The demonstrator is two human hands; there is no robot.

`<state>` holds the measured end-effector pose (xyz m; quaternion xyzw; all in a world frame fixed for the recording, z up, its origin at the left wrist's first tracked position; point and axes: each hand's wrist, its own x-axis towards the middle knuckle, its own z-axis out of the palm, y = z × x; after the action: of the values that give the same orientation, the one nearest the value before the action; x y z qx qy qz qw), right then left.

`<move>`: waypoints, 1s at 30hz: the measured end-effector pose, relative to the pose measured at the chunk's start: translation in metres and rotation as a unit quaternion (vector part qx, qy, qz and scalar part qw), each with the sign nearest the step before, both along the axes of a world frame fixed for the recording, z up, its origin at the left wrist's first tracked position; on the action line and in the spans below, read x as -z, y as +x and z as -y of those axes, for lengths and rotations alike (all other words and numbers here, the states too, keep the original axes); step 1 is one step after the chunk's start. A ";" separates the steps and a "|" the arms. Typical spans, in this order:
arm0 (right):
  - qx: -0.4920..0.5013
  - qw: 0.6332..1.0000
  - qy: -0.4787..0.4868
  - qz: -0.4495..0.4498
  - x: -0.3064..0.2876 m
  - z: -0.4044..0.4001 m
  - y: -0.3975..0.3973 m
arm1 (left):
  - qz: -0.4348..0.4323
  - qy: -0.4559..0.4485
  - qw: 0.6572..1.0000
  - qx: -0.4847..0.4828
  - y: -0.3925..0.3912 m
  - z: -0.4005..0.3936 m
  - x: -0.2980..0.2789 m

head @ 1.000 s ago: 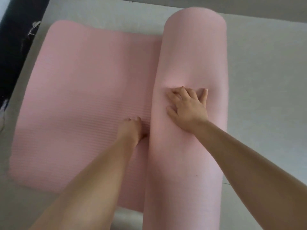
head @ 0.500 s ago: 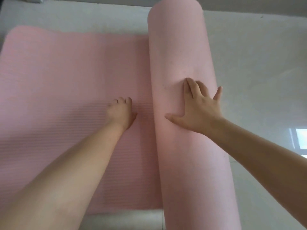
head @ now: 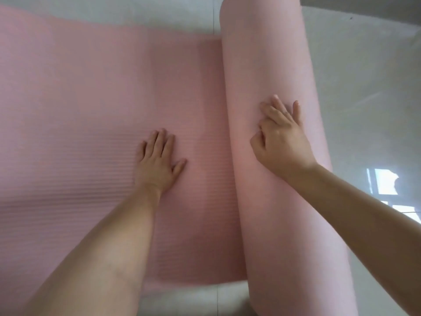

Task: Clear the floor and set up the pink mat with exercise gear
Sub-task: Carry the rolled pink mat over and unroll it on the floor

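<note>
Head view: flat left hand point(head: 159, 163) on pink mat point(head: 79, 122), right hand point(head: 281, 137) with bent fingers against its roll point(head: 273, 201), glossy floor point(head: 369, 87) beyond.

The floor point(head: 369, 92) is pale grey-white tile with a glossy finish, smooth enough to act almost like a mirror. A thin dark grout line point(head: 213, 17) runs away from me near the middle of the room, and it shows again at the near edge. Over to the right, the shine picks up a bright window reflection point(head: 385, 181), split by dark frame bars, with a second patch of the same glare just below it. Fainter streaks of light slant across the tiles above that. Along the far right, the floor meets a darker grey band point(head: 364, 3), perhaps the foot of a wall. The light is soft, even daylight.
</note>
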<state>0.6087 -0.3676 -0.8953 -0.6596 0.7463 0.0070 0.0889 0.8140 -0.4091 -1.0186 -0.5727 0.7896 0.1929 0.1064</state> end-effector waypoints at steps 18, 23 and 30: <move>0.029 0.976 0.150 -0.153 0.022 -0.016 -0.018 | -0.006 0.010 1.000 -0.003 -0.001 -0.001 -0.003; 0.107 0.964 0.169 -0.175 0.023 -0.031 -0.037 | 0.031 0.050 0.998 -0.001 -0.004 0.001 -0.007; 0.090 0.976 0.153 -0.129 0.009 -0.050 -0.070 | 0.096 0.109 0.989 0.006 -0.029 0.004 -0.025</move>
<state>0.5387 -0.3171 -0.9044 -0.5619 0.7979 0.1980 0.0921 0.7855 -0.4135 -0.9939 -0.5684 0.7538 0.2211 0.2446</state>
